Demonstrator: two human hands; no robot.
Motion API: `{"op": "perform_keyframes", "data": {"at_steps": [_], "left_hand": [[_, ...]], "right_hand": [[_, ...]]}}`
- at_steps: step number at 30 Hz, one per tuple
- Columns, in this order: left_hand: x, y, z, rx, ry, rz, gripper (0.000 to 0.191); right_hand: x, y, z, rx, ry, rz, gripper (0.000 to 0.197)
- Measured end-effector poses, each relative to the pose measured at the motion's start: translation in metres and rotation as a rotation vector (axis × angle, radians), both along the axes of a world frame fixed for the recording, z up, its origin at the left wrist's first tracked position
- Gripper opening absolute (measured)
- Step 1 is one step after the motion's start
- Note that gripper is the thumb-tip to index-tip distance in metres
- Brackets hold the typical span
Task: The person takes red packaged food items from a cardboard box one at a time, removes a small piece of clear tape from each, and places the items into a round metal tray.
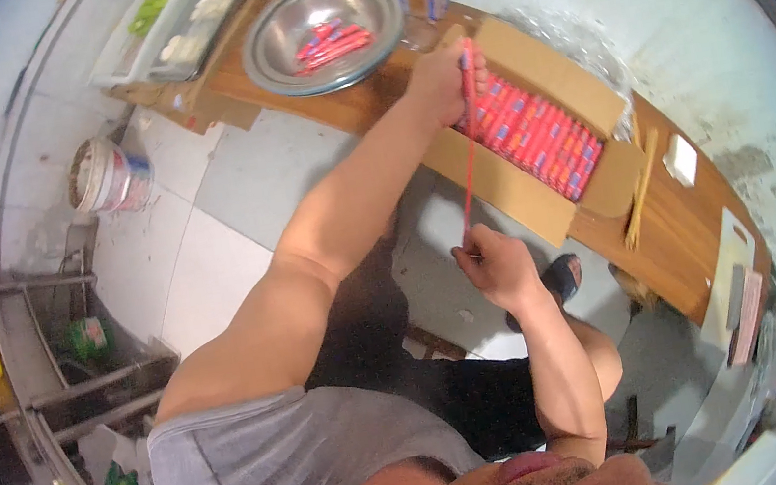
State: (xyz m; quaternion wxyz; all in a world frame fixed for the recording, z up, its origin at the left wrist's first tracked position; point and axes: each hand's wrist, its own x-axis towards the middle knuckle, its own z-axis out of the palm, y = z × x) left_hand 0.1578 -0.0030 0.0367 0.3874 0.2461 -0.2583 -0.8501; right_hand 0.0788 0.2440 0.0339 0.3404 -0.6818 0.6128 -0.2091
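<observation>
My left hand is closed around a red film-wrapped stick that looks like a sausage, above the far left end of an open cardboard box. A thin red strip runs taut from the stick down to my right hand, whose fingers pinch its lower end. Rows of similar red-wrapped sticks fill the box. Beyond my left forearm, a steel bowl contains several more red sticks. My left palm hides part of the held stick.
The box and bowl rest on a wooden table along the wall. Thin wooden sticks lie right of the box, near a white cutting board. Food trays stand at the far left. A bucket is on the tiled floor.
</observation>
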Motion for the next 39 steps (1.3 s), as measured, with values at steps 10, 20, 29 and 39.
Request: {"op": "perform_keyframes", "data": {"at_steps": [10,20,29,39], "left_hand": [[0.091,-0.041,0.044,-0.905,-0.888,0.523,0.031],[0.112,-0.109,-0.013,-1.353,-1.705,0.584,0.038],[-0.048,-0.003,-0.039,-1.597,-1.172,-0.127,0.03],[-0.123,0.023,-0.064,-0.913,-1.508,-0.303,0.04]], "right_hand": [[-0.018,0.0,-0.006,-0.114,-0.041,-0.129,0.022],[-0.036,0.001,0.01,-0.173,-0.012,-0.3,0.023],[-0.105,-0.007,0.008,-0.356,-0.529,-0.815,0.024],[-0.116,0.01,0.021,-0.203,-0.68,-0.748,0.039]]}}
